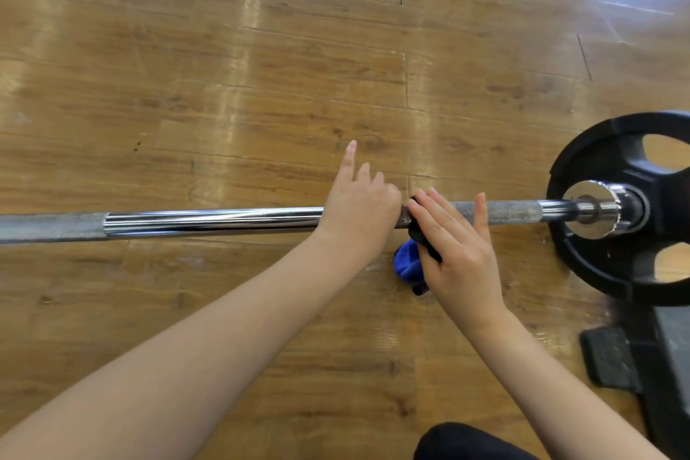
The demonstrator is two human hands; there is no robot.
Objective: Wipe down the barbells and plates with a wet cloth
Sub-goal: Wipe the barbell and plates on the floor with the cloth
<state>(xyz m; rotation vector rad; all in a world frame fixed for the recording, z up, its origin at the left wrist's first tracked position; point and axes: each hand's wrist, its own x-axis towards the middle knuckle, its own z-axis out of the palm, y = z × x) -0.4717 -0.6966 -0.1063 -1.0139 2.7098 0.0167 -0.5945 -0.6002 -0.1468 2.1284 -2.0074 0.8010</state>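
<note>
A chrome barbell (209, 221) lies across the wooden floor from left to right, and a black plate (601, 161) sits on its right end. My left hand (356, 209) rests palm-down over the bar with the index finger straight, the other fingers loosely bent and the thumb hidden. Just to its right, my right hand (457, 250) lies with straight fingers over a blue and black cloth (409, 262) and presses it against the knurled part of the bar. The cloth bunches out below the bar, under my palm.
A dark stand or base (612, 358) sits on the floor at the lower right, beneath the plate. My dark-clothed knee (466, 441) shows at the bottom edge. Wooden floor (261, 67) stretches away beyond the bar.
</note>
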